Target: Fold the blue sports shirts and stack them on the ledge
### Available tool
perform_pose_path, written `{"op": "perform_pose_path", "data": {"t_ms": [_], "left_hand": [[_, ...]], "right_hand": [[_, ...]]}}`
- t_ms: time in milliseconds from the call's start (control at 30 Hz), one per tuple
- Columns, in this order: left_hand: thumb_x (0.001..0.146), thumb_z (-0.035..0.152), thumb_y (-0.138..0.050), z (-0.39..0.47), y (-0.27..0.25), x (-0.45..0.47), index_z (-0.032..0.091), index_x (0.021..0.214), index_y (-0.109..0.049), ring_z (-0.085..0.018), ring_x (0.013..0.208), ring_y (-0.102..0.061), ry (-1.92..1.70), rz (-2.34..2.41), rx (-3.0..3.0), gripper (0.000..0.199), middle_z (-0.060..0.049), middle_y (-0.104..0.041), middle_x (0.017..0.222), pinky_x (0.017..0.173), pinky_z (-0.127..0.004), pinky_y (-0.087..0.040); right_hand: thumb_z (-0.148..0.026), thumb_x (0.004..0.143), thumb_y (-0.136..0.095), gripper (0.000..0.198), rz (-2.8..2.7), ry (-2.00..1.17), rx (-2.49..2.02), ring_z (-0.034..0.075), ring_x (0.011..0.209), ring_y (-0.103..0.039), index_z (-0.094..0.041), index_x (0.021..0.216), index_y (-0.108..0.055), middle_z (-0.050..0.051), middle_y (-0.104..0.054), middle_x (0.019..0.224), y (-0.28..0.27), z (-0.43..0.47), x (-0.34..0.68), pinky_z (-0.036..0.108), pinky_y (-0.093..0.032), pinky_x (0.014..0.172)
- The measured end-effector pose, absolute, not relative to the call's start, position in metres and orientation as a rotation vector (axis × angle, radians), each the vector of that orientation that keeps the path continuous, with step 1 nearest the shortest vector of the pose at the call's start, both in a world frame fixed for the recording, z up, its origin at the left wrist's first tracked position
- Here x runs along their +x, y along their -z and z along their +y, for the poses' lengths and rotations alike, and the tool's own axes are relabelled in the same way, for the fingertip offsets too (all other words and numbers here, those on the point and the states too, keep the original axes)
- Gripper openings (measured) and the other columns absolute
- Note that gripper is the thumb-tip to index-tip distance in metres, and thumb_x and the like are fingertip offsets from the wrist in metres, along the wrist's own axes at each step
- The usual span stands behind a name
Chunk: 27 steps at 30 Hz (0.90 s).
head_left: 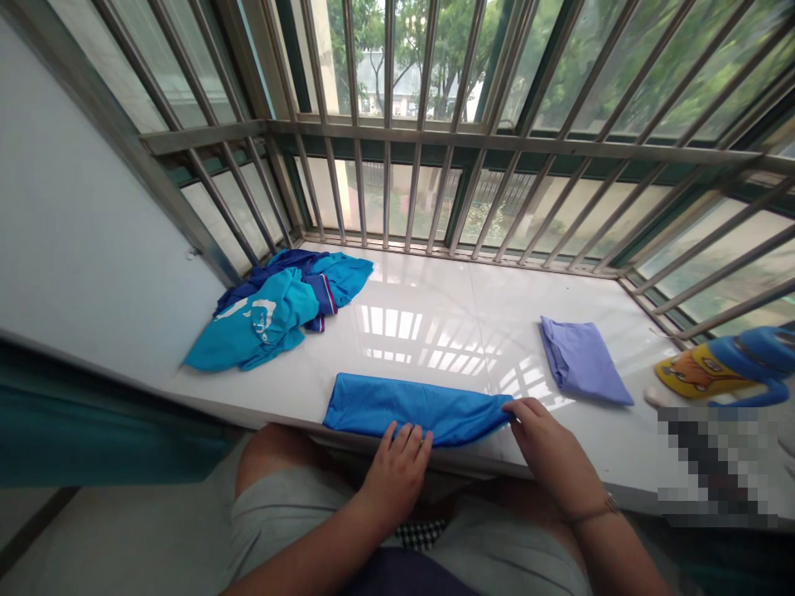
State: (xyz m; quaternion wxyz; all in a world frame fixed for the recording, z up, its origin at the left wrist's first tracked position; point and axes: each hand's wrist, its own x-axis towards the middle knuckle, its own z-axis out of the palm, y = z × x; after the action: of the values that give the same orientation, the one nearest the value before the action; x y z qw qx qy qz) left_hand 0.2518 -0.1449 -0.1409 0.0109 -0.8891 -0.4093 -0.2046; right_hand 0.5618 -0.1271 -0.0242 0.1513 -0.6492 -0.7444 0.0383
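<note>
The person's dark top (pixel 403 578) and grey shorts (pixel 289 513) are showing just below the left hand (pixel 401 462) and right hand (pixel 550 451). A folded blue cloth (pixel 397 407) is lying along the near edge of the surface (pixel 515 290), directly in front of the hands. The left hand is resting loosely on its near edge, fingers extended, while the right hand is pinching its right end. Beyond and left of the left hand, rumpled blue clothes (pixel 273 310) are heaping together; beyond the right hand, a folded purple cloth (pixel 584 358) is lying. Farther right, a yellow-and-blue bottle (pixel 701 364) is hiding its contents.
</note>
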Motion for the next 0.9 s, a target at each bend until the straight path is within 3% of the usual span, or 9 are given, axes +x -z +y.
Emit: {"op": "perform_pose_path", "data": {"t_ms": [200,367,533,633,733,833,900], "left_hand": [[0.105,0.024,-0.057,-0.144,0.142,0.237,0.022,0.139,-0.069,-0.027,0.146,-0.055,0.758,-1.191,-2.811,0.037,-0.01,-0.065,0.154,0.133,-0.049,-0.03],[0.099,0.026,-0.066,-0.151,0.159,0.222,0.027,0.143,-0.066,-0.032,0.153,-0.049,0.683,-1.148,-2.901,0.044,-0.01,-0.06,0.16,0.134,-0.057,-0.029],[0.098,0.024,-0.066,-0.158,0.166,0.217,0.032,0.165,-0.046,-0.035,0.154,-0.049,0.585,-1.137,-2.989,0.071,-0.008,-0.055,0.166,0.129,-0.058,-0.04],[0.103,0.025,-0.06,-0.156,0.16,0.218,0.028,0.174,-0.029,-0.035,0.159,-0.042,0.586,-1.159,-2.998,0.079,-0.008,-0.046,0.173,0.13,-0.056,-0.04],[0.105,0.033,-0.06,-0.157,0.157,0.218,0.025,0.177,-0.022,-0.035,0.16,-0.041,0.653,-1.216,-2.982,0.082,-0.009,-0.044,0.174,0.132,-0.052,-0.039],[0.104,0.034,-0.061,-0.164,0.165,0.215,0.032,0.175,-0.028,-0.032,0.156,-0.048,0.678,-1.302,-2.98,0.078,-0.003,-0.05,0.171,0.133,-0.043,-0.037],[0.101,0.034,-0.063,-0.165,0.172,0.215,0.039,0.167,-0.045,-0.03,0.147,-0.056,0.666,-1.437,-2.97,0.069,0.002,-0.061,0.162,0.128,-0.037,-0.042]], "right_hand": [[-0.016,0.106,-0.048,0.028,-2.064,-0.113,-1.57,0.025,0.106,-0.074,-0.023,0.123,-0.069,0.011,-0.071,0.124,-0.012,-0.086,0.474,0.037,-0.062,0.091],[-0.011,0.107,-0.049,0.026,-2.271,-0.287,-1.276,0.022,0.106,-0.071,-0.02,0.121,-0.069,0.011,-0.07,0.124,-0.02,-0.061,0.39,0.036,-0.062,0.093],[-0.012,0.107,-0.055,0.02,-2.511,-0.378,-1.12,0.019,0.101,-0.068,-0.02,0.116,-0.07,0.009,-0.07,0.121,0.003,-0.047,0.32,0.031,-0.059,0.091],[-0.012,0.107,-0.055,0.018,-2.6,-0.349,-1.1,0.019,0.1,-0.065,-0.018,0.113,-0.07,0.009,-0.069,0.118,0.024,-0.041,0.296,0.031,-0.057,0.092],[-0.01,0.105,-0.054,0.018,-2.643,-0.296,-1.122,0.02,0.098,-0.063,-0.017,0.111,-0.069,0.009,-0.068,0.117,0.04,-0.038,0.282,0.032,-0.055,0.092],[-0.011,0.104,-0.056,0.015,-2.69,-0.284,-1.108,0.022,0.097,-0.062,-0.017,0.111,-0.068,0.01,-0.068,0.116,0.051,-0.041,0.272,0.034,-0.054,0.088],[-0.014,0.103,-0.059,0.012,-2.744,-0.279,-1.061,0.023,0.096,-0.061,-0.017,0.11,-0.069,0.01,-0.068,0.114,0.056,-0.046,0.267,0.036,-0.054,0.086]]}}
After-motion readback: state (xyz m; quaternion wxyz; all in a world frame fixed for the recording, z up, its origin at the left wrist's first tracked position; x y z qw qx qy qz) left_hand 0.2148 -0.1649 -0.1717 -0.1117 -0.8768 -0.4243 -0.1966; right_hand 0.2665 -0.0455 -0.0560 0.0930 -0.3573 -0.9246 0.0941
